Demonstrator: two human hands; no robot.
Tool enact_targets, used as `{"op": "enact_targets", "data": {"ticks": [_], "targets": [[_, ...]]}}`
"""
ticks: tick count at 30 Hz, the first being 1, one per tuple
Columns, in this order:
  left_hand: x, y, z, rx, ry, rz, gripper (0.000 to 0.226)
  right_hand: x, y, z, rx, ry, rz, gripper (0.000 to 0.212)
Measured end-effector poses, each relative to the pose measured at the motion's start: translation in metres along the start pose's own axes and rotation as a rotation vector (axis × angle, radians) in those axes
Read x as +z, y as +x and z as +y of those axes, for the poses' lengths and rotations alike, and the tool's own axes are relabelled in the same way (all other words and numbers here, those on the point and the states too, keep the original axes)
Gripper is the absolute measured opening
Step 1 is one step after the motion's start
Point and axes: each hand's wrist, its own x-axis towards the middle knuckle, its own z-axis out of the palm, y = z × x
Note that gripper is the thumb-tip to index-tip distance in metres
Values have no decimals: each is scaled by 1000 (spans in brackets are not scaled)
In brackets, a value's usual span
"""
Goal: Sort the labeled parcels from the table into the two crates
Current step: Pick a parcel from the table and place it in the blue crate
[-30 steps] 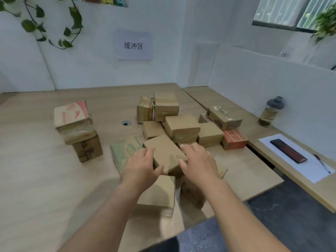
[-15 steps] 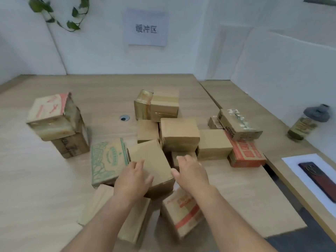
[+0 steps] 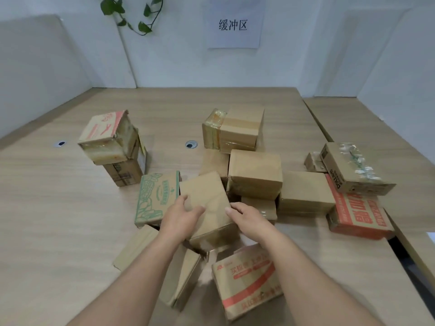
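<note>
Landmark: we place everything by the plain parcel [image 3: 207,203], which lies tilted on top of other boxes near the front of the wooden table [image 3: 58,208].
Left hand [image 3: 181,217]: we see it holding the plain parcel's left edge, thumb laid across the top and fingers down the side.
Right hand [image 3: 247,217]: it holds the plain parcel's right edge, thumb toward the top; we cannot see the fingers past that edge.
Green-printed box [image 3: 157,196]: touching the plain parcel's left side.
Big brown box [image 3: 255,172]: just behind and right of the plain parcel, stacked on others.
Red-lettered box [image 3: 247,278]: in front of the plain parcel, under the right forearm.
Flat carton [image 3: 181,278]: in front and left of it, under the left forearm.
Orange box [image 3: 353,212]: well to the plain parcel's right.
Two-box stack [image 3: 106,142]: well apart to its left rear.
Taped pair [image 3: 235,130]: farther behind it.
Paper sign [image 3: 233,24]: on the wall, far behind the plain parcel.
</note>
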Motion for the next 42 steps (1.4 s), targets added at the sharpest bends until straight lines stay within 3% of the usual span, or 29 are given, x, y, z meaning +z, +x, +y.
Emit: {"op": "enact_targets", "data": {"ticks": [5, 9, 12, 15, 18, 20, 22, 25, 28, 30, 32, 35, 37, 42], "targets": [[-19, 3, 3, -18, -220, -42, 104, -6, -15, -32, -80, 295, -24, 24], [-38, 2, 5, -52, -378, -102, 128, 5, -20, -60, -342, 240, 122, 34], [-58, -1, 1, -51, -594, -189, 102, 8, -23, -76, -396, 377, 131, 63], [-76, -5, -5, -27, -966, -306, 57, 6, -23, -88, -364, 591, 157, 49], [-91, -5, -17, 85, -1325, -416, 58, 15, -20, -96, -283, 449, 129, 46], [-100, -2, -23, 142, -1410, -463, 67, 22, -18, -96, -212, 494, -13, 50], [-104, 3, -29, 159, -1423, -471, 65, 28, -18, -96, -185, 601, -196, 52], [-106, 5, -33, 143, -1414, -367, 49, 31, -17, -93, -250, 666, -301, 55], [-109, 6, -32, 159, -1121, -196, 50, 30, -16, -91, -329, 625, -240, 57], [-112, 0, -28, 186, -876, -100, 48, 28, -14, -88, -375, 595, -186, 69], [-113, -7, -26, 223, -751, -138, 36, 28, -14, -88, -398, 574, -153, 82], [-113, -18, -26, 264, -655, -266, 64, 29, -16, -92, -428, 539, -139, 81], [-115, -24, -28, 280, -650, -246, 75, 28, -17, -93, -440, 497, -157, 85], [-123, -35, -38, 274, -677, -126, 73, 32, -20, -91, -469, 470, -304, 78]]}}
